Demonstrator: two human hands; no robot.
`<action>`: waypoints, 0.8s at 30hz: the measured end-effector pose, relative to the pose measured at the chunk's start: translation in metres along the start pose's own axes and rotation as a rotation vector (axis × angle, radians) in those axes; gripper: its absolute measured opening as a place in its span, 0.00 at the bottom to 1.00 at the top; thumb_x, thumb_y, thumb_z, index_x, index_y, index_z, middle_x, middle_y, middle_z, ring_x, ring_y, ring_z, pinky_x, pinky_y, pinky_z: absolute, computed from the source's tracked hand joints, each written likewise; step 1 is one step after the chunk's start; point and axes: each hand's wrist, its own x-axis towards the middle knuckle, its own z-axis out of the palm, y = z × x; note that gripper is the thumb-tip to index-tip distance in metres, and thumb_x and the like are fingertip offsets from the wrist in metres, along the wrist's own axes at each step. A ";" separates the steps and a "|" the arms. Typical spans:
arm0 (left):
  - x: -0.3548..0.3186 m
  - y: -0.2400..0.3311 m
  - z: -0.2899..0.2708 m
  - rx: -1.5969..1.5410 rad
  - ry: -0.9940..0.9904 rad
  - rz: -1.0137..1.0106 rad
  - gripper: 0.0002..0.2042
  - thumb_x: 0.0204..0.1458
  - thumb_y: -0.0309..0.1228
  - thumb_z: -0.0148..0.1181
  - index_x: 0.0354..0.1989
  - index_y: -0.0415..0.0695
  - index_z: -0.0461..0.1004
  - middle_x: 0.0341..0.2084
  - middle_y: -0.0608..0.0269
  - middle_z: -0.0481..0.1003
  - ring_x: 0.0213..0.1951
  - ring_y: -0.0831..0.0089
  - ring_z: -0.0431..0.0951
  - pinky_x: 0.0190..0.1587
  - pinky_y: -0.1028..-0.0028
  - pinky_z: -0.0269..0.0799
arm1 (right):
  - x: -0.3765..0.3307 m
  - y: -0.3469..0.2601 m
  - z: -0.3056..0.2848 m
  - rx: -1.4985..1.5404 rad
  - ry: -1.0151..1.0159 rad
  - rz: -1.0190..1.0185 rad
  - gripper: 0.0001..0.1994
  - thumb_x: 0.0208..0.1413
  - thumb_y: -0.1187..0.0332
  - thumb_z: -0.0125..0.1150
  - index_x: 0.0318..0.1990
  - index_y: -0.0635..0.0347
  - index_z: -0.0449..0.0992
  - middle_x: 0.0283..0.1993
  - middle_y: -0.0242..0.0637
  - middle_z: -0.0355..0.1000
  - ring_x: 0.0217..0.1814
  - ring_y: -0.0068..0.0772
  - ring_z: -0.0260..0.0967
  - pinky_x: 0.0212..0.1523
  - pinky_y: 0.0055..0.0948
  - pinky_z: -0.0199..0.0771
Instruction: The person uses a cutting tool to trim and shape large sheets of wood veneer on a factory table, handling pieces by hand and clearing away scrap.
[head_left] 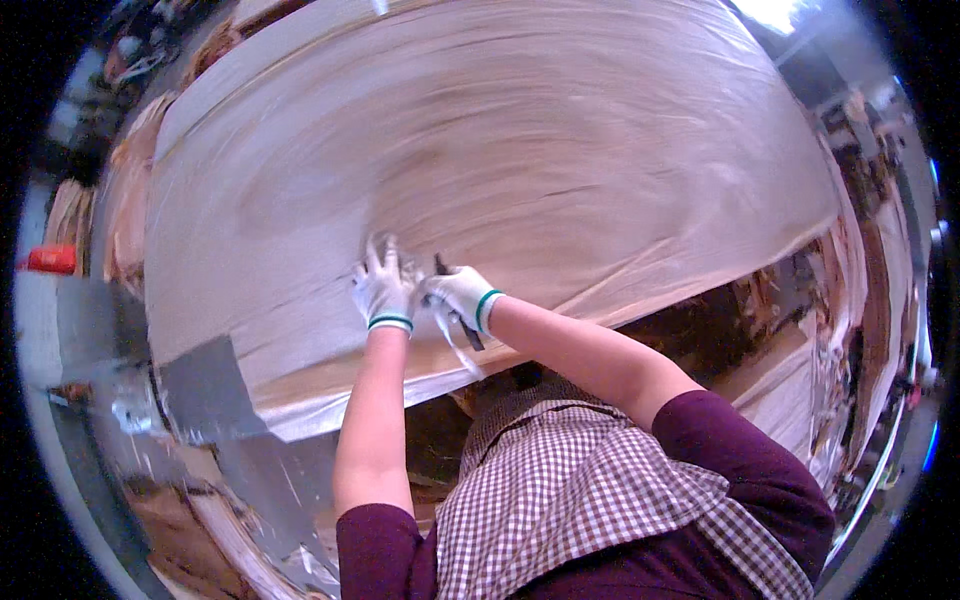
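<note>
Wooden veneer sheet (520, 150) under gloved left hand (383, 290), right hand (458, 295).

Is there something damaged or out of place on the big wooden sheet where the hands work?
Nothing clearly damaged. The wood sheet is blurred, so small cracks cannot be judged. The left hand lies flat on it; the right hand holds a dark tool beside it.

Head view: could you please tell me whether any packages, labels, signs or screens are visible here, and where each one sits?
None that can be made out: no label, sign or screen shows.
Red object: far left edge, small, blocky; too blurred to tell whether it is a package.
Wood veneer sheet: large, pale, unmarked, under both gloved hands.
</note>
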 end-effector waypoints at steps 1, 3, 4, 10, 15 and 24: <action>0.000 0.004 0.004 0.100 0.010 0.029 0.26 0.50 0.43 0.52 0.61 0.58 0.61 0.61 0.59 0.57 0.55 0.54 0.64 0.54 0.58 0.64 | 0.003 0.001 -0.007 -0.111 -0.097 -0.054 0.10 0.49 0.63 0.59 0.29 0.61 0.76 0.22 0.36 0.73 0.17 0.29 0.65 0.18 0.29 0.62; 0.001 0.001 0.013 0.117 -0.039 -0.010 0.28 0.51 0.46 0.52 0.62 0.58 0.58 0.62 0.60 0.56 0.57 0.55 0.62 0.55 0.57 0.63 | 0.001 -0.011 -0.033 -0.911 0.006 -0.406 0.11 0.49 0.63 0.57 0.31 0.62 0.76 0.26 0.46 0.74 0.26 0.40 0.72 0.29 0.36 0.70; 0.003 0.010 0.010 0.099 -0.094 -0.018 0.29 0.51 0.47 0.51 0.63 0.58 0.58 0.62 0.59 0.56 0.58 0.54 0.61 0.55 0.57 0.62 | -0.007 -0.015 -0.063 -1.003 0.093 -0.443 0.11 0.49 0.63 0.57 0.33 0.63 0.76 0.29 0.48 0.74 0.31 0.44 0.73 0.34 0.37 0.70; 0.017 0.057 -0.001 0.172 -0.208 -0.121 0.33 0.49 0.48 0.55 0.64 0.56 0.55 0.63 0.56 0.54 0.63 0.54 0.54 0.61 0.47 0.48 | -0.070 -0.015 -0.264 -0.112 0.249 -0.294 0.12 0.56 0.60 0.55 0.39 0.58 0.75 0.29 0.30 0.74 0.28 0.21 0.69 0.26 0.21 0.67; 0.032 0.226 0.005 -0.099 -0.143 0.360 0.39 0.47 0.48 0.57 0.66 0.47 0.48 0.65 0.57 0.50 0.68 0.56 0.41 0.65 0.47 0.29 | -0.081 -0.034 -0.342 0.171 0.383 -0.323 0.09 0.54 0.64 0.57 0.35 0.60 0.75 0.24 0.31 0.70 0.22 0.22 0.65 0.23 0.22 0.66; 0.071 0.359 0.041 -0.078 -0.342 0.743 0.30 0.57 0.45 0.42 0.66 0.46 0.49 0.66 0.57 0.48 0.67 0.59 0.46 0.67 0.54 0.35 | -0.050 -0.060 -0.386 -0.540 0.353 -0.326 0.15 0.46 0.60 0.59 0.37 0.60 0.77 0.33 0.46 0.75 0.35 0.43 0.73 0.39 0.36 0.71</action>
